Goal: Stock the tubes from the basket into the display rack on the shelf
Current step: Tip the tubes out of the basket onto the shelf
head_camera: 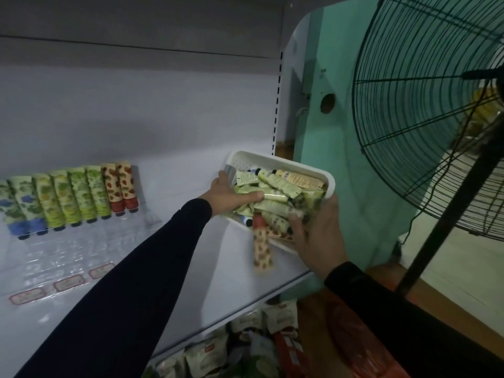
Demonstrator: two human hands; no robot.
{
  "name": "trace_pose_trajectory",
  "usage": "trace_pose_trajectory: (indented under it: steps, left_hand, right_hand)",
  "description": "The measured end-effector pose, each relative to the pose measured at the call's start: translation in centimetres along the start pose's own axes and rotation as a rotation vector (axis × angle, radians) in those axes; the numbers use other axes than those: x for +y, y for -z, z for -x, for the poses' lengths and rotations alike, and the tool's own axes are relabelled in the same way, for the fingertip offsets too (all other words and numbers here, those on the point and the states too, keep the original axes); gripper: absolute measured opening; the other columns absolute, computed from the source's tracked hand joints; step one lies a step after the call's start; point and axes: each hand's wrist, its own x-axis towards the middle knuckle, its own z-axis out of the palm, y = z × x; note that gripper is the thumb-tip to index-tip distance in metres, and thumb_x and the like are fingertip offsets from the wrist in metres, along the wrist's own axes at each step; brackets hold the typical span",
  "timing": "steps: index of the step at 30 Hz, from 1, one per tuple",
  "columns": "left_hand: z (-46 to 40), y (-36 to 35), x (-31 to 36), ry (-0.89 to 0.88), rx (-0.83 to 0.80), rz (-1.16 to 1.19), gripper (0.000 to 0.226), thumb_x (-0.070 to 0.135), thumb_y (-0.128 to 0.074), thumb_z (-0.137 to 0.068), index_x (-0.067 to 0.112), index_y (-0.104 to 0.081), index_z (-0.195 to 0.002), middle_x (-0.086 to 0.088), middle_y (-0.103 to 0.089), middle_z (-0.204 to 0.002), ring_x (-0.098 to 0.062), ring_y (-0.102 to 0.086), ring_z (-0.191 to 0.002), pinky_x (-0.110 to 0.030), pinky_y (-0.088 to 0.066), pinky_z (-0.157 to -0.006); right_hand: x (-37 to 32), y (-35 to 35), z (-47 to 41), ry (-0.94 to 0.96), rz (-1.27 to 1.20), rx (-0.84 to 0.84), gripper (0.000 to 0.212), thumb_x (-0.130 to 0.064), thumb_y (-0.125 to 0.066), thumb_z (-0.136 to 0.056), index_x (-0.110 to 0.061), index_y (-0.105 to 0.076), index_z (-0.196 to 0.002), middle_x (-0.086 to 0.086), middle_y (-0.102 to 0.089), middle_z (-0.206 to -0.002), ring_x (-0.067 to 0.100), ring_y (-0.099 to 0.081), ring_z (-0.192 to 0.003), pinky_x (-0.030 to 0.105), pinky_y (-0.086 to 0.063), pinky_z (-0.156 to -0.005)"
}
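A white basket (275,162) rests tilted on the right end of the white shelf (218,268), full of several small tubes (281,186), mostly green. My left hand (227,195) reaches into it from the left, fingers curled over a bunch of green tubes. My right hand (319,236) grips the basket's near rim, fingertips inside. A strawberry-print tube (261,249) with a red cap hangs out over the basket's front edge. The clear display rack (68,257) sits at the left; its back row (76,197) holds blue, green and red tubes standing side by side.
A large black standing fan (425,110) fills the right, its pole (447,219) close to my right arm. The lower shelf holds packets (218,347). The perforated shelf upright (276,105) stands just behind the basket. The rack's front rows carry pink labels (68,282).
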Motion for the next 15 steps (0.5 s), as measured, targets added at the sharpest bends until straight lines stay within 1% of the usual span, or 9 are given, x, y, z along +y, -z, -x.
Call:
trace_pose_trajectory:
  steps: [3, 4, 5, 6, 7, 9, 11, 13, 15]
  left_hand:
    - [0.3, -0.8, 0.1, -0.024, 0.044, -0.09, 0.137, 0.076, -0.068, -0.069, 0.013, 0.019, -0.154, -0.009, 0.011, -0.165, -0.027, -0.007, -0.152, -0.044, -0.02, -0.12]
    - [0.3, -1.0, 0.0, -0.034, 0.049, -0.09, 0.135, 0.074, -0.067, -0.071, 0.013, 0.021, -0.154, -0.009, 0.015, -0.165, -0.026, -0.002, -0.153, -0.043, -0.017, -0.12]
    - [0.2, -1.1, -0.3, -0.04, 0.05, -0.085, 0.135, 0.073, -0.068, -0.071, 0.014, 0.022, -0.154, -0.008, 0.018, -0.164, -0.025, 0.001, -0.153, -0.042, -0.016, -0.12]
    - [0.0, -1.2, -0.7, -0.04, 0.051, -0.081, 0.136, 0.073, -0.068, -0.071, 0.015, 0.022, -0.154, -0.007, 0.019, -0.164, -0.024, 0.004, -0.153, -0.042, -0.014, -0.12]
    - [0.0, -1.3, -1.1, -0.041, 0.053, -0.074, 0.136, 0.072, -0.069, -0.071, 0.015, 0.023, -0.154, -0.006, 0.021, -0.164, -0.023, 0.006, -0.153, -0.041, -0.014, -0.12]
    - [-0.2, -1.3, -2.0, -0.02, 0.061, -0.067, 0.135, 0.068, -0.071, -0.073, 0.014, 0.024, -0.153, -0.006, 0.021, -0.164, -0.022, 0.007, -0.152, -0.038, -0.013, -0.12]
    - [-0.5, -1.0, -3.1, 0.006, 0.056, -0.082, 0.136, 0.063, -0.075, -0.074, 0.013, 0.024, -0.153, -0.008, 0.014, -0.165, -0.022, 0.0, -0.152, -0.035, -0.016, -0.12]
    - [-0.7, -0.5, -3.6, 0.008, 0.03, -0.073, 0.14, 0.064, -0.079, -0.067, 0.015, 0.017, -0.155, -0.011, -0.001, -0.166, -0.025, -0.014, -0.15, -0.036, -0.024, -0.12]
    - [-0.7, 0.3, -3.6, 0.008, 0.01, -0.044, 0.146, 0.069, -0.083, -0.055, 0.019, 0.009, -0.157, -0.009, -0.013, -0.164, -0.026, -0.024, -0.147, -0.042, -0.031, -0.117]
  right_hand:
    - [-0.2, -0.5, 0.5, -0.004, -0.014, 0.02, 0.098, -0.059, -0.039, -0.089, 0.01, -0.006, -0.148, 0.027, -0.019, -0.153, 0.037, -0.026, -0.141, 0.037, -0.028, -0.117]
    - [-0.5, -0.7, 0.6, -0.008, -0.009, 0.04, 0.097, -0.057, -0.043, -0.09, 0.011, -0.005, -0.149, 0.028, -0.017, -0.155, 0.036, -0.024, -0.142, 0.028, -0.021, -0.119]
    - [-0.6, -1.1, 0.8, 0.0, 0.003, 0.064, 0.097, -0.053, -0.047, -0.092, 0.013, -0.004, -0.148, 0.029, -0.015, -0.155, 0.035, -0.021, -0.143, 0.016, -0.013, -0.118]
    - [-0.7, -1.5, 1.0, 0.015, 0.02, 0.08, 0.096, -0.05, -0.05, -0.093, 0.014, -0.004, -0.148, 0.031, -0.013, -0.155, 0.034, -0.019, -0.142, 0.009, -0.007, -0.115]
    - [-0.7, -2.0, 1.3, 0.031, 0.034, 0.079, 0.095, -0.049, -0.051, -0.094, 0.013, -0.003, -0.148, 0.032, -0.013, -0.155, 0.033, -0.019, -0.142, 0.01, -0.008, -0.114]
    - [-0.6, -3.0, 1.7, 0.055, 0.054, 0.046, 0.094, -0.048, -0.051, -0.095, 0.004, 0.004, -0.15, 0.029, -0.012, -0.157, 0.036, -0.022, -0.144, 0.024, -0.023, -0.112]
    - [-0.3, -3.9, 2.0, 0.069, 0.051, 0.028, 0.092, -0.043, -0.055, -0.094, -0.002, 0.005, -0.15, 0.027, -0.013, -0.157, 0.038, -0.026, -0.143, 0.036, -0.033, -0.111]
    - [-0.2, -4.0, 2.0, 0.046, 0.037, -0.004, 0.095, -0.035, -0.06, -0.093, 0.002, 0.006, -0.15, 0.026, -0.012, -0.158, 0.038, -0.026, -0.144, 0.04, -0.035, -0.112]
    - [-0.3, -3.6, 1.9, 0.037, 0.058, -0.028, 0.098, -0.031, -0.064, -0.091, 0.005, 0.005, -0.15, 0.026, -0.009, -0.158, 0.038, -0.021, -0.145, 0.039, -0.03, -0.115]
